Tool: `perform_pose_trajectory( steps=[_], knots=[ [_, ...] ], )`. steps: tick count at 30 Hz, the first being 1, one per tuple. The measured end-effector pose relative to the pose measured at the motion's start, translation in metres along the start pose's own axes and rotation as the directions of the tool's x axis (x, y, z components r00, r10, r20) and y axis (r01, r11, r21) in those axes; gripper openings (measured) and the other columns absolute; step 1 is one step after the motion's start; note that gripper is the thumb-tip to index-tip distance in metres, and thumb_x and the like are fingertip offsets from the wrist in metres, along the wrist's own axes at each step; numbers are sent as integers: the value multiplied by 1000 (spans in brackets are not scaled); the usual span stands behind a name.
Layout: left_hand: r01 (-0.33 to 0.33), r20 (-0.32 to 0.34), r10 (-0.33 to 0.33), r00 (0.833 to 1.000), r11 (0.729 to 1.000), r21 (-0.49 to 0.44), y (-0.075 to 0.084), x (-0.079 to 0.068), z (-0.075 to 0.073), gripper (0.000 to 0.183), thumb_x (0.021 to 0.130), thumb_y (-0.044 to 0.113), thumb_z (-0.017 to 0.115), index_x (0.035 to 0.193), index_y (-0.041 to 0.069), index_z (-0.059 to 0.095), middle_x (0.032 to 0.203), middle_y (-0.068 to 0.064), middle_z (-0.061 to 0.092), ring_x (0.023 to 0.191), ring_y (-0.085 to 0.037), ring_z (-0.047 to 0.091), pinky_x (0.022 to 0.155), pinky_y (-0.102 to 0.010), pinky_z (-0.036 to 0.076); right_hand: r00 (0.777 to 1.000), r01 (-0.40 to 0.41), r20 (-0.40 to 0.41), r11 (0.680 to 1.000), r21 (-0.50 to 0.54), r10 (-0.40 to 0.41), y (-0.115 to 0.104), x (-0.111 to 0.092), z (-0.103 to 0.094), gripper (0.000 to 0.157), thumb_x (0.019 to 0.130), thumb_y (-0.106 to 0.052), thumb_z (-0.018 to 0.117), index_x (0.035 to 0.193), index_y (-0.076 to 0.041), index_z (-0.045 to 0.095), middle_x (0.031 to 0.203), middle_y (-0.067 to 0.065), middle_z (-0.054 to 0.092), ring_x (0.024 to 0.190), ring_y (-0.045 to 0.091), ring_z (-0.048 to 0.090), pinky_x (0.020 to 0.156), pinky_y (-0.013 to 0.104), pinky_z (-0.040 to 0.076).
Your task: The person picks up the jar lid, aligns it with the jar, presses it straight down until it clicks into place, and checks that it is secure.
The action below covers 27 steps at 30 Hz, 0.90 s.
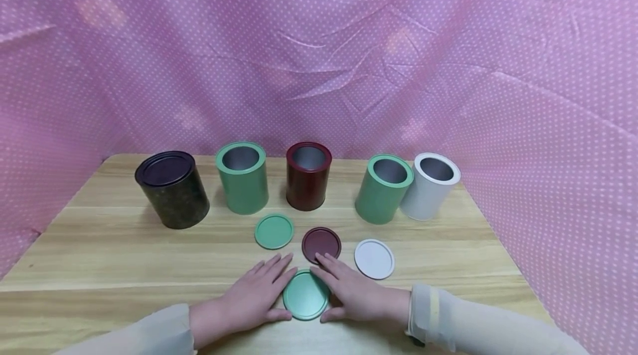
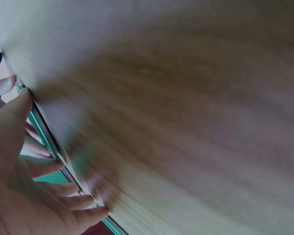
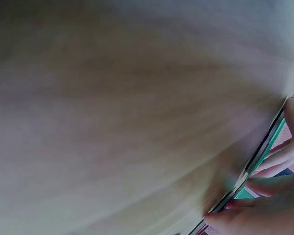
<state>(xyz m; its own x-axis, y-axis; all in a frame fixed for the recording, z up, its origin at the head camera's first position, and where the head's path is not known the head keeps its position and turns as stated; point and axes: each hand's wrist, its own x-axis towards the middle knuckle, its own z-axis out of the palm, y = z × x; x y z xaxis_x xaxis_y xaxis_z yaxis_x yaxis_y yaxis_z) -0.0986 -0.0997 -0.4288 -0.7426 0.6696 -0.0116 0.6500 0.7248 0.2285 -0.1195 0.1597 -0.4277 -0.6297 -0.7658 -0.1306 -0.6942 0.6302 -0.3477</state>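
A round green lid (image 1: pixel 306 296) lies flat on the table between the two hands. My left hand (image 1: pixel 256 293) rests at its left edge, fingers extended, thumb by the near rim. On the other side my right hand (image 1: pixel 353 292) lies spread, its index finger over the lid's upper right edge. Its other fingertips reach the near edge of the dark red lid (image 1: pixel 321 243). In the left wrist view, the left hand's fingertips (image 2: pixel 100 213) touch the tabletop. The right wrist view shows the right hand (image 3: pixel 279 196) low against the table.
Another green lid (image 1: pixel 274 231) and a white lid (image 1: pixel 374 259) lie farther out. Behind them stand a lidded black can (image 1: pixel 181 202), a green can (image 1: pixel 246 191), a dark red can (image 1: pixel 306 189), another green can (image 1: pixel 379 200) and a white can (image 1: pixel 423 197), these four uncovered. Pink dotted cloth (image 1: pixel 319 56) hangs around.
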Motion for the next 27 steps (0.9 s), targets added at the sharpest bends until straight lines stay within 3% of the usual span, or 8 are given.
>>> perform_pose_trajectory(
  steps=[27],
  knots=[
    [13,25,-14,1000,1000,25,1,6,-2,77,83,57,66,139,6,50,147,-16,45,136,-37,41,104,-51,43,998,-59,6,997,-46,59,-4,7,-1,83,83,-51,70,145,-6,39,157,15,29,145,35,25,115,47,32]
  ],
)
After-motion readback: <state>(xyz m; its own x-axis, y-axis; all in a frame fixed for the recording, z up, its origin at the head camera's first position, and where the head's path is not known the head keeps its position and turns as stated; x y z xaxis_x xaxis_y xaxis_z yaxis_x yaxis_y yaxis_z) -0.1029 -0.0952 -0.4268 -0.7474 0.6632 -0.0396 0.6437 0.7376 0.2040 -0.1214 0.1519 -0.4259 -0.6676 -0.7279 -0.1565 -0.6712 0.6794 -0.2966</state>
